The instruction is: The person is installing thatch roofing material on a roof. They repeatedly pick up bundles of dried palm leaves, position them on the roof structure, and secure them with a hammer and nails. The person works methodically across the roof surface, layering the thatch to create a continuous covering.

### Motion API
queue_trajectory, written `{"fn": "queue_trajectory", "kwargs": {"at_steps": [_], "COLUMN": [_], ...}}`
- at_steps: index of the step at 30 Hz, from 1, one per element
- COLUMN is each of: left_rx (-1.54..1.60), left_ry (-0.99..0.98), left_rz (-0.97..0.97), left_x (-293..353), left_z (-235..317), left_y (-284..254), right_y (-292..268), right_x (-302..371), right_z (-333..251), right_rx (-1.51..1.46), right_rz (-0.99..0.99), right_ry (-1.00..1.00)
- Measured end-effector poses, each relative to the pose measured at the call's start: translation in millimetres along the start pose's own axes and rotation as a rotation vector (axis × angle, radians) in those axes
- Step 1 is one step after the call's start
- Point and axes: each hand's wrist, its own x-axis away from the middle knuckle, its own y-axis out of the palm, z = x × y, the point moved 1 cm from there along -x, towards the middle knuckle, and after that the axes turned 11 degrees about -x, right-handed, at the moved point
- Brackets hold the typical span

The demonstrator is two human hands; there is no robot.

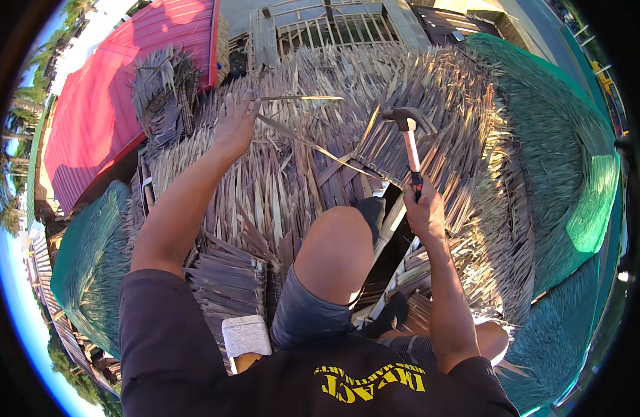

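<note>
My right hand (425,212) is wrapped round the dark grip of a claw hammer (411,149). Its metal head points up and away from me, above the thatch. Farther left, my raised left hand (236,125) is closed on dry palm leaf strips (306,142); two strips stretch from it toward the right, one nearly level and one slanting down. Its fingertips are hard to make out. Both hands are over a roof of dried palm thatch (278,167). Between my knee and right hand, a narrow dark gap shows beside a pale wooden beam (391,224).
A loose bundle of thatch (165,90) lies near a red metal roof (104,97) at the left. Green netting (542,90) covers thatch on the right. Beyond the far edge stands an open wooden frame (327,28). A pale block-like object (246,336) is beside my left thigh.
</note>
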Motion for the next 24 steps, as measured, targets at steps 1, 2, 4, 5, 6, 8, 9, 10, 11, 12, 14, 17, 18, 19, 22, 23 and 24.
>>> {"fn": "queue_trajectory", "kwargs": {"at_steps": [1, 2, 4, 5, 6, 8, 9, 10, 11, 12, 14, 17, 18, 19, 22, 23, 24], "left_rx": [0.002, 0.198, 0.562, 0.779, 0.961, 1.297, 1.384, 1.481, 1.567, 1.634, 1.754, 1.705, 1.713, 1.65, 1.725, 1.627, 1.522], "left_ry": [-0.073, -0.114, -0.182, -0.173, -0.161, -0.315, -0.43, -0.54, -0.61, -0.74, -0.914, -0.989, -1.003, -1.006, -1.198, -1.182, -1.155], "left_rz": [-0.119, -0.239, -0.599, -0.376, -0.173, -0.068, -0.025, 0.051, 0.201, 0.191, 0.317, 0.518, 0.638, 0.758, 0.386, 0.196, 0.011], "left_x": [30.5, 55.2, 98.2, 119.4, 141.2, 172.0, 180.0, 187.1, 194.4, 202.7, 217.9, 251.9, 264.0, 274.3, 320.5, 329.7, 338.6], "left_z": [-23.4, -38.3, -52.3, -50.8, -43.2, -21.9, -13.8, -6.2, -6.2, -8.9, -13.6, -19.5, -15.5, -14.6, -10.4, -1.1, 9.2], "left_y": [-7.8, -19.5, -54.5, -82.8, -114.1, -171.1, -193.4, -212.8, -226.3, -233.5, -238.6, -227.0, -220.5, -209.8, -171.2, -158.4, -145.6], "right_y": [2.9, 6.8, 17.6, 23.2, 27.8, 41.2, 47.8, 56.2, 66.6, 75.8, 92.8, 121.2, 130.4, 138.5, 160.8, 166.8, 171.1], "right_x": [-0.2, 4.2, 13.8, 18.8, 23.7, 33.3, 43.0, 54.7, 66.1, 78.5, 99.3, 121.8, 128.2, 132.7, 142.2, 144.1, 145.7], "right_z": [-27.6, -55.4, -108.7, -136.8, -163.8, -212.3, -231.9, -249.1, -264.3, -276.5, -293.5, -298.9, -295.2, -289.8, -265.2, -255.2, -245.1], "right_rx": [0.0, 0.029, -0.098, -0.056, -0.009, -0.134, -0.176, -0.228, -0.269, -0.307, -0.401, -0.385, -0.388, -0.372, -0.244, -0.231, -0.168], "right_rz": [-0.058, -0.113, -0.317, -0.352, -0.379, -0.553, -0.655, -0.76, -0.815, -0.847, -0.913, -0.968, -0.987, -1.024, -1.019, -1.049, -1.035], "right_ry": [-0.1, -0.153, -0.084, -0.176, -0.282, -0.287, -0.266, -0.24, -0.216, -0.215, -0.203, -0.164, -0.148, -0.144, -0.268, -0.228, -0.241]}}
